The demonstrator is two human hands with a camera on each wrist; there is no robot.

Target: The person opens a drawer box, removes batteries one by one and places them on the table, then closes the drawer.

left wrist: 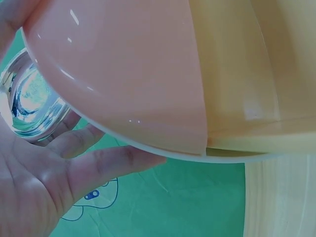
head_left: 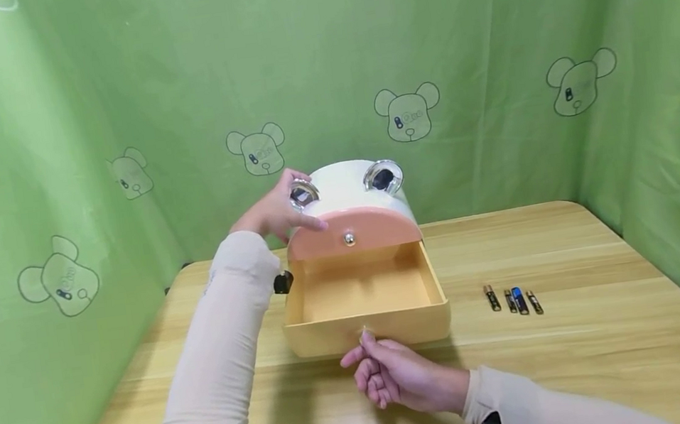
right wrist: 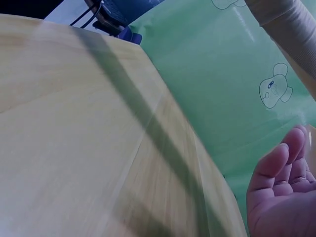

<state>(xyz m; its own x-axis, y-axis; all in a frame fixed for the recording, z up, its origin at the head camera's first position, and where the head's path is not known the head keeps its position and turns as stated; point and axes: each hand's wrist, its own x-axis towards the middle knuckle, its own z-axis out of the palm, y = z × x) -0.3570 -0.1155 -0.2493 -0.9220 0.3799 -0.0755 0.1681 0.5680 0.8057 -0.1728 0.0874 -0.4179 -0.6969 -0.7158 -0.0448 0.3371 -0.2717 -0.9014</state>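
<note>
A small drawer box with a white rounded top point(head_left: 342, 181) and silver-rimmed frog-like eyes point(head_left: 384, 179) stands mid-table. Its pink upper drawer point(head_left: 374, 225) with a silver knob point(head_left: 349, 239) is closed. The yellow lower drawer point(head_left: 311, 337) is pulled out, and nothing shows inside it. My left hand point(head_left: 272, 212) holds the box's upper left side around one eye, the thumb on the pink front; in the left wrist view, fingers point(left wrist: 108, 165) lie along the white edge. With thumb and forefinger my right hand point(head_left: 400, 376) pinches the lower drawer's knob, mostly hidden by the fingertips.
Several batteries point(head_left: 520, 301) lie on the wooden table point(head_left: 590, 351) to the right of the box. A green curtain point(head_left: 470, 23) with bear-head prints surrounds the table at the back and sides. Dark cables point(right wrist: 91, 15) appear beyond the table edge in the right wrist view.
</note>
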